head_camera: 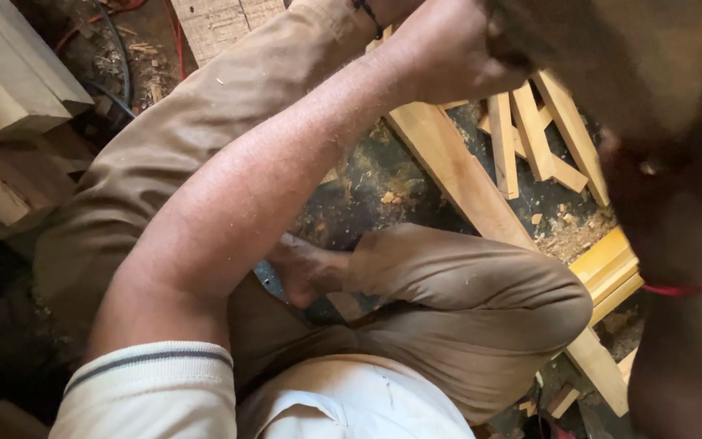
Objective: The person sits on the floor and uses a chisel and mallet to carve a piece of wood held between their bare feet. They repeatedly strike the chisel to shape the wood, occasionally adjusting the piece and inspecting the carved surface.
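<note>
My left arm reaches up across the frame. My left hand sits at the top centre with a black thread around the wrist. It rests over the upper end of a long pale wooden plank that runs diagonally down to the right; its fingers are hidden behind a blurred brown shape very close to the camera. My right hand is a dark blur at the right edge, with a red band at the wrist. What it holds is unclear. I sit on the floor in tan trousers with a bare foot tucked in.
Several short wooden slats lie fanned on the dark, sawdust-strewn floor. Thick timber blocks are stacked at the upper left. A yellow moulded piece lies at the right. Red and black cables trail along the top.
</note>
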